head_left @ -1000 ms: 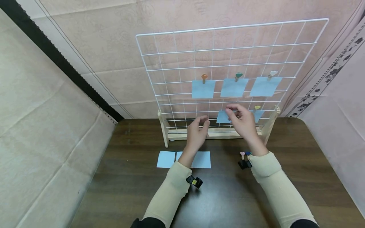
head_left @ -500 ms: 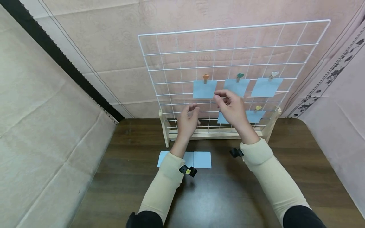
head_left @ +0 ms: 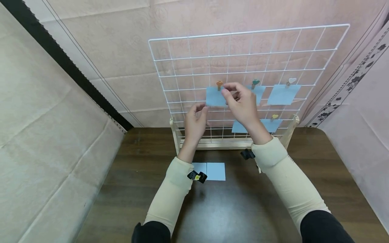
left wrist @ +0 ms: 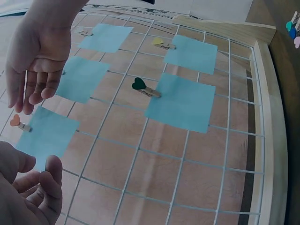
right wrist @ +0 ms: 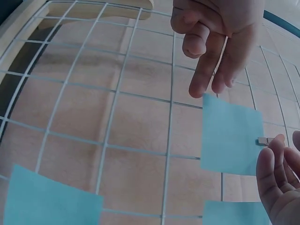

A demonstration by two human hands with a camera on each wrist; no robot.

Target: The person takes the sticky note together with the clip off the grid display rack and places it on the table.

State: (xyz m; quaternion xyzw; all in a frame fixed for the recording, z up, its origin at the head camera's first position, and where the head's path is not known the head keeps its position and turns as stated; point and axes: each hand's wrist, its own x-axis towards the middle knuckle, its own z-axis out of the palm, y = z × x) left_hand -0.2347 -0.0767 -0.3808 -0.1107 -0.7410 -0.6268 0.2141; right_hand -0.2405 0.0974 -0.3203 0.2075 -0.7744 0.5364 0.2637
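Head: both hands have moved up from the lower row to the top-left note (head_left: 216, 97). R hand (head_left: 241, 106) fingers sit at the orange clip (head_left: 219, 84); contact, can't tell. L hand (head_left: 194, 121) curls under the note's corner.
L wrist: L fingers (left wrist: 44, 180) loosely curled, holding nothing.
R wrist: R fingers (right wrist: 272, 171) apart, just short of the clip. I judge unclipping is next.

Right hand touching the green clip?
Apart. Left wrist view: a note lies between the right hand and the green clip.
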